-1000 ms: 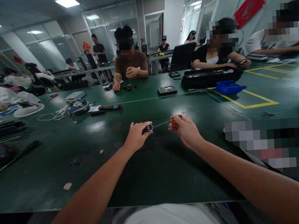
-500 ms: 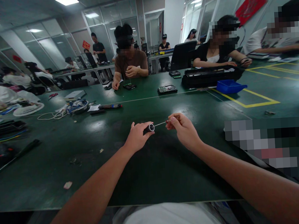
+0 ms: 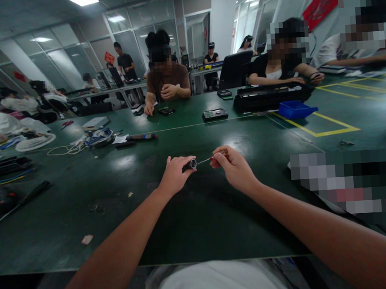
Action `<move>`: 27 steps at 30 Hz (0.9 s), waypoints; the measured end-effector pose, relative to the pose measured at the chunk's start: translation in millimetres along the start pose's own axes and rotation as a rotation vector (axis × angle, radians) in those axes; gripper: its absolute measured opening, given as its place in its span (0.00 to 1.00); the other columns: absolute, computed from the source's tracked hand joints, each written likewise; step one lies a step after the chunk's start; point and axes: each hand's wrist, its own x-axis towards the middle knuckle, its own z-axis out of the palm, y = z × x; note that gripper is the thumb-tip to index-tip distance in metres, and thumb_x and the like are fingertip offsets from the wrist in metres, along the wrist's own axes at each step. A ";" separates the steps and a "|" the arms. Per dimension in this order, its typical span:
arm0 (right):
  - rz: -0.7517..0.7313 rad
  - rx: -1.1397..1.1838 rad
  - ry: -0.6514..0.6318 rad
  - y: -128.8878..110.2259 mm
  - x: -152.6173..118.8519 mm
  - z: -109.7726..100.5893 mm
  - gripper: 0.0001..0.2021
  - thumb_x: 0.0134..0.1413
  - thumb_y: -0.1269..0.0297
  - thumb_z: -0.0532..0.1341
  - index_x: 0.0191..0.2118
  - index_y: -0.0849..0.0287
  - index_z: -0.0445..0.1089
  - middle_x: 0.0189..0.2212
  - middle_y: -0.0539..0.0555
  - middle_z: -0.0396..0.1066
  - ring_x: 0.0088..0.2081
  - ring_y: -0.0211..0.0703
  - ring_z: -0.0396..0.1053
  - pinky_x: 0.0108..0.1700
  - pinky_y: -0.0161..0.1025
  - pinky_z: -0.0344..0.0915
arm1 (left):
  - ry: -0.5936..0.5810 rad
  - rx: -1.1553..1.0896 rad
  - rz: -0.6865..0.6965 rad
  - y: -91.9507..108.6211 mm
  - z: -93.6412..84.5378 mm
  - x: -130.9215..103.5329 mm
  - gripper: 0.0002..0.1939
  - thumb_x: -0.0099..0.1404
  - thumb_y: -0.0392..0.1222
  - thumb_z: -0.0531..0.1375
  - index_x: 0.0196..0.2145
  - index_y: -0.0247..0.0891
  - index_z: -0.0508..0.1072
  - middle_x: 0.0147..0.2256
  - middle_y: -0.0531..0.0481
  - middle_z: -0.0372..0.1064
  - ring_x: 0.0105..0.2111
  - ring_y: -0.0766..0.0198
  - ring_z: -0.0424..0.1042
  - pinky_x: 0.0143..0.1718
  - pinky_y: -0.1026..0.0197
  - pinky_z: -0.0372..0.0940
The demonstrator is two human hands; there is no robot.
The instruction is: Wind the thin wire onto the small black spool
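Between thumb and fingers, my left hand [image 3: 174,174] grips a small black cylindrical part [image 3: 192,163] whose round, pale-rimmed end faces right. My right hand [image 3: 232,166] is closed around the handle of a screwdriver [image 3: 204,161], which shows some red near the shaft. The thin metal shaft points left, and its tip meets the round end of the part; whether it sits inside is too small to tell. Both hands are over the green table [image 3: 218,230], close together in front of me.
Opposite me, a person [image 3: 168,83] handles a circuit board. A hard drive [image 3: 215,113], a long black housing [image 3: 271,97] and a blue tray [image 3: 297,109] stand beyond my hands. Bundled cables [image 3: 97,137] and a pen-like tool [image 3: 142,137] lie left. Small scraps [image 3: 87,239] dot the tabletop.
My right hand and the screwdriver have shifted slightly left, nearer my left hand, so less shaft shows. The whole view has also drifted a little left. Both grips stay the same.
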 end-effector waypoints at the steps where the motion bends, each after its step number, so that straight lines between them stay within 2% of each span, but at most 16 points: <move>1: 0.007 0.008 0.000 0.3 0.6 0.1 0.09 0.64 0.57 0.56 0.42 0.56 0.66 0.32 0.52 0.74 0.34 0.43 0.74 0.40 0.45 0.71 | 0.004 0.003 0.001 0.2 0.1 0.2 0.19 0.66 0.44 0.64 0.55 0.50 0.72 0.51 0.50 0.73 0.54 0.53 0.68 0.66 0.32 0.42; 9: 0.012 -0.005 -0.013 4.7 0.9 1.3 0.08 0.64 0.58 0.55 0.42 0.56 0.66 0.32 0.53 0.74 0.33 0.43 0.73 0.38 0.44 0.71 | 0.001 0.023 -0.018 4.6 -1.1 0.6 0.20 0.65 0.45 0.65 0.54 0.49 0.73 0.50 0.49 0.74 0.52 0.52 0.68 0.65 0.31 0.43; 14: 0.006 -0.049 0.071 7.4 0.1 0.1 0.09 0.65 0.57 0.54 0.42 0.55 0.66 0.30 0.51 0.73 0.32 0.42 0.72 0.37 0.44 0.69 | -0.016 0.030 -0.045 4.4 -0.5 1.0 0.20 0.65 0.46 0.65 0.55 0.48 0.73 0.49 0.49 0.74 0.51 0.51 0.68 0.65 0.31 0.42; 19: -0.075 -0.136 0.132 0.8 -1.8 -4.8 0.09 0.66 0.56 0.54 0.41 0.55 0.66 0.29 0.50 0.72 0.31 0.42 0.71 0.37 0.43 0.67 | -0.035 0.011 -0.045 1.1 1.6 0.7 0.20 0.66 0.48 0.64 0.55 0.48 0.72 0.48 0.49 0.74 0.51 0.51 0.68 0.65 0.30 0.41; 27: -0.121 -0.196 0.099 -0.1 -3.0 -5.9 0.09 0.67 0.57 0.53 0.42 0.54 0.66 0.30 0.51 0.73 0.32 0.43 0.72 0.37 0.43 0.66 | -0.056 0.010 -0.044 -1.8 4.0 0.8 0.21 0.66 0.48 0.63 0.56 0.48 0.72 0.48 0.48 0.73 0.52 0.51 0.68 0.65 0.29 0.40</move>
